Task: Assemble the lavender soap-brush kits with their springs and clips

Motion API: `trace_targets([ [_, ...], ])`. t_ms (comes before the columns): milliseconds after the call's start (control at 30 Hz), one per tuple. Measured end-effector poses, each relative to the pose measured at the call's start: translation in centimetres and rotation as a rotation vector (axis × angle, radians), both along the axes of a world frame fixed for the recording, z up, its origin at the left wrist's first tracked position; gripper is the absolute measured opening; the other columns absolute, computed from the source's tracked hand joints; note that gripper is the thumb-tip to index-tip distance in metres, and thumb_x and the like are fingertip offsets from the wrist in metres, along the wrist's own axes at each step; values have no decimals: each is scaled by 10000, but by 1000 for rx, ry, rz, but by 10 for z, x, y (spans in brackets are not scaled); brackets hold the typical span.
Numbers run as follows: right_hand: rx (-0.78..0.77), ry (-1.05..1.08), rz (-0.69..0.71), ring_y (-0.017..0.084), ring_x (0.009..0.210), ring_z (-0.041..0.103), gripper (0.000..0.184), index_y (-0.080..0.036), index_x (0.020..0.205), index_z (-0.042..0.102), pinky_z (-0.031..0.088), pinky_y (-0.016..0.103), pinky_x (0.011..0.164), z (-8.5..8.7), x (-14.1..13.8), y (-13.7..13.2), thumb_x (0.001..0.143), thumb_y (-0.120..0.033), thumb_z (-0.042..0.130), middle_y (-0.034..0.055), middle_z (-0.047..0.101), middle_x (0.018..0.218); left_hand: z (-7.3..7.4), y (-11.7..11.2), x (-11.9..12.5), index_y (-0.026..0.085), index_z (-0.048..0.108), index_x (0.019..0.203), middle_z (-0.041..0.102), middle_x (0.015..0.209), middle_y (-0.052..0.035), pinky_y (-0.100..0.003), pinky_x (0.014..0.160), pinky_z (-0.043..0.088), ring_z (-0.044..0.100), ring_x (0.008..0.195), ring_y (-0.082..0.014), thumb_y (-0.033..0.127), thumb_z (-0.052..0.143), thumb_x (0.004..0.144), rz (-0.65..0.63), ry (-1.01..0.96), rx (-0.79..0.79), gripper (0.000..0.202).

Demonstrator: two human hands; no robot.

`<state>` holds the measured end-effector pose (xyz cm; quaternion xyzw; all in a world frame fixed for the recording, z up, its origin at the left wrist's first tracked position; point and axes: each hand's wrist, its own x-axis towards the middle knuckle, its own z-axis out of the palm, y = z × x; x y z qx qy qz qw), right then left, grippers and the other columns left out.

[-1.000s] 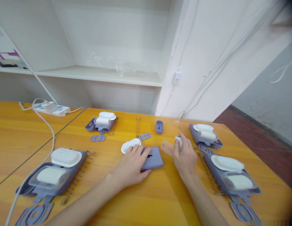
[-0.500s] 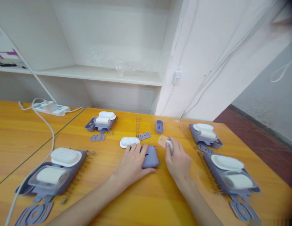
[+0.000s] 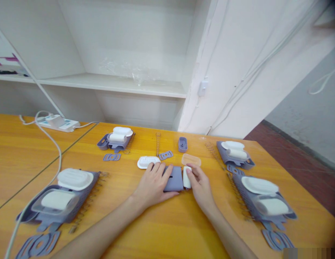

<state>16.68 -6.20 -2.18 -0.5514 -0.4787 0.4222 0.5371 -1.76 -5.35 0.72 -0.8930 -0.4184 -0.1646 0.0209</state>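
Note:
My left hand [image 3: 156, 181] lies over a purple-grey plastic case [image 3: 175, 179]. Its fingers are curled on the top and the thumb runs along the near edge. Against the case's right end stands a short white cylinder [image 3: 186, 177], pinched between the thumb and fingers of my right hand [image 3: 200, 183]. A clear plastic cover [image 3: 191, 160] rests flat on the wood just beyond that hand. Behind my left fingers is a white oval brush head [image 3: 148, 162], bristles up. A slotted grey plate [image 3: 166, 155] and a metal spring [image 3: 158, 144] lie farther back, near a small grey cup [image 3: 183, 144].
Sets of similar parts sit on the wooden table [image 3: 156, 230]: two at left [image 3: 75, 180] [image 3: 120, 132] and two at right [image 3: 260, 185] [image 3: 233, 145]. A white cable [image 3: 60, 154] runs from a power strip [image 3: 58, 123] down the left side. White shelving [image 3: 110, 82] stands behind.
My right hand has moved slightly left and down, bringing the white cylinder against the case's right end. The clear cover now lies apart from that hand. My left hand has stayed on the case.

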Motion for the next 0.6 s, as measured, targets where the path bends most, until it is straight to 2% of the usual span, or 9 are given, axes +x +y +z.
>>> trace_targets([
  [67, 18, 12, 11, 200, 819, 622, 336, -185, 1049, 544, 504, 288, 674, -2, 1, -4, 837, -445, 529, 79, 659, 976, -2, 2, -1, 138, 426, 1282, 544, 1105, -164, -459, 864, 366, 489, 1015, -315, 650, 494, 749, -22, -7, 25, 743],
  [333, 83, -59, 12, 201, 868, 615, 323, -196, 1091, 515, 485, 294, 727, -7, 0, -11, 859, -421, 512, 77, 652, 1013, -9, 5, -5, 116, 424, 1300, 533, 1156, -187, -488, 884, 359, 485, 1049, -335, 654, 441, 775, -76, -20, 96, 752],
  [467, 102, -172, 8, 186, 806, 600, 299, -195, 1064, 540, 470, 292, 730, -8, -1, -11, 867, -416, 504, 62, 657, 948, -11, 6, -6, 109, 432, 1301, 539, 1158, -196, -485, 881, 367, 496, 1049, -336, 661, 424, 779, -95, -31, 135, 759],
  [600, 113, -181, 49, 167, 731, 575, 293, -185, 1037, 559, 465, 284, 714, -7, 0, -10, 874, -419, 491, 46, 651, 880, -13, 5, -6, 108, 447, 1294, 549, 1145, -200, -479, 871, 379, 506, 1046, -335, 657, 430, 779, -107, -44, 175, 753],
])
